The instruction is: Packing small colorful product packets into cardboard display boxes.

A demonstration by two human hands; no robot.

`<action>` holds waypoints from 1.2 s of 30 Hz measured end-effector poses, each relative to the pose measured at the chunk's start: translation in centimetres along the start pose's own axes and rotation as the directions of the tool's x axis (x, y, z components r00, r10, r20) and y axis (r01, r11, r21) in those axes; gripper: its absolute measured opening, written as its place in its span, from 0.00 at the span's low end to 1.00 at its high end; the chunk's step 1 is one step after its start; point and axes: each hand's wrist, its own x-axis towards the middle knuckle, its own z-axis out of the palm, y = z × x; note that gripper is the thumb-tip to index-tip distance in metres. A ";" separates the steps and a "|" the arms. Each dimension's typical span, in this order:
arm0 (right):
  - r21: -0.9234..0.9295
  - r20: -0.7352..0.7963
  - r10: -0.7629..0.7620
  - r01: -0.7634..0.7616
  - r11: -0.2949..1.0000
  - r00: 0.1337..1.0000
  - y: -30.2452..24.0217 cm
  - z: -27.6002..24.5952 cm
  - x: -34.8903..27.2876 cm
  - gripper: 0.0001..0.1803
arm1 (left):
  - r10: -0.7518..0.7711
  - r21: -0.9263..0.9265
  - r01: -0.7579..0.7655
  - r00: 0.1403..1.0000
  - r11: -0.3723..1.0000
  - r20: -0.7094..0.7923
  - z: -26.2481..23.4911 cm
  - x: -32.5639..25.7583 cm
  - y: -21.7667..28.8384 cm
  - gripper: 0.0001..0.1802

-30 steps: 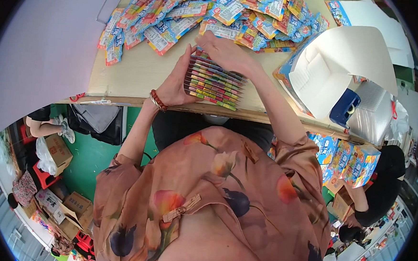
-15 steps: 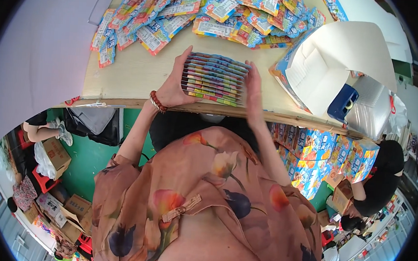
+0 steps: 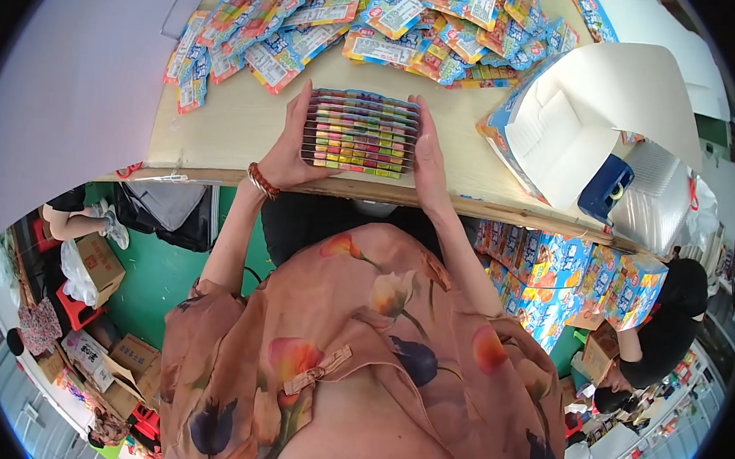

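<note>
Between my hands is a neat stack of several flat candy packs (image 3: 361,134), their colourful edges facing me, near the table's front edge. My left hand (image 3: 288,146) wraps the stack's left side, thumb along the near bottom corner. Against the right side presses my right hand (image 3: 428,159), its fingers upright and flat along the pack ends. A beaded bracelet circles my left wrist. Beyond the stack lies a loose heap of the same blue, orange and yellow packs (image 3: 313,12).
An open white-lined carton (image 3: 559,132) stands on the table to the right, beside a blue tape dispenser (image 3: 606,185) and clear plastic trays (image 3: 649,192). Printed boxes (image 3: 550,266) are stacked below the table edge at right, where another person (image 3: 669,315) bends down.
The stack has shifted slightly left with my left hand. My right hand has closed in against its right side, and the packs' edges look more evenly lined up.
</note>
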 end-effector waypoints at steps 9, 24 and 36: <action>0.200 0.149 0.130 -0.159 0.967 0.980 -1.2 -2.5 0.9 0.35 | -0.026 -0.038 0.027 0.999 0.999 0.027 -0.2 0.1 -0.6 0.73; -0.547 -0.078 -0.198 0.124 0.828 0.977 0.0 -0.9 1.4 0.22 | -0.094 -0.187 0.101 0.995 0.977 0.045 0.4 -0.1 -1.2 0.76; -0.620 -0.038 -0.215 0.146 0.771 0.976 0.3 -1.1 1.2 0.22 | -0.068 -0.103 0.077 0.994 0.992 0.088 0.0 -0.3 -1.2 0.76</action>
